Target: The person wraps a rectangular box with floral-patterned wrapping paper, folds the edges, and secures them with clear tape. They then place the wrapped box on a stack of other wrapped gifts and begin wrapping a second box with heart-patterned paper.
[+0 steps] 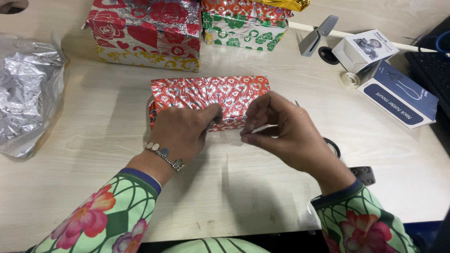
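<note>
Red foil-wrapped box (pixel 211 96) lies mid-table, long side facing person. Left hand (pixel 185 129) presses box's near edge — fingers curled shut against wrapping. Right hand (pixel 281 131) just beside box's right end, thumb and fingertips pinched together; what they pinch, cannot tell. Stacked wrapped boxes (pixel 150 33) behind, crumpled silver foil (pixel 28 89) far left — wooden table (pixel 93 140) underneath.

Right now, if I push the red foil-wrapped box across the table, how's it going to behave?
The red foil-wrapped box lies flat on its broad side, so it should slide, not tip or roll. Its shiny foil probably slips easily on the smooth table. The left hand presses the near edge, where creased foil may dent or tear.
</note>
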